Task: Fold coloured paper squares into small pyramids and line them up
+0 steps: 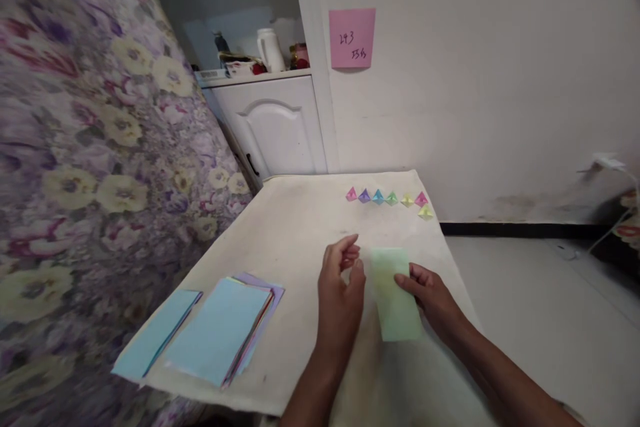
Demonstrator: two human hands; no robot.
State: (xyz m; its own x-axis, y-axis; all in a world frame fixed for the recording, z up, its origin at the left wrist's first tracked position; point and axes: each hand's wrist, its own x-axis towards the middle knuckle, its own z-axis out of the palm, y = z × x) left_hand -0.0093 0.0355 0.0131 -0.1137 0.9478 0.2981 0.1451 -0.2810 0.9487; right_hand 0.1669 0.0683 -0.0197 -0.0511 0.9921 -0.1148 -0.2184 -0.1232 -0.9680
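Note:
A pale green strip of paper (395, 313) is pinched along its right edge by my right hand (427, 293), thumb on top. It looks raised a little above the cloth-covered table. My left hand (343, 283) is just left of the paper, apart from it, with fingers loosely curled and the thumb away from them; nothing shows in it. Beyond the hands, several small folded paper pieces (379, 197) in pink, purple, blue, green and yellow stand in a row, with a yellow one (425, 213) in front at the right end.
On the table (300, 227), a stack of coloured paper sheets (220, 330) and a narrower blue stack (157, 333) lie at the front left. A floral curtain (115, 147) hangs along the left. A white cabinet (275, 127) and the wall stand behind, with a pink note (352, 39) on the wall.

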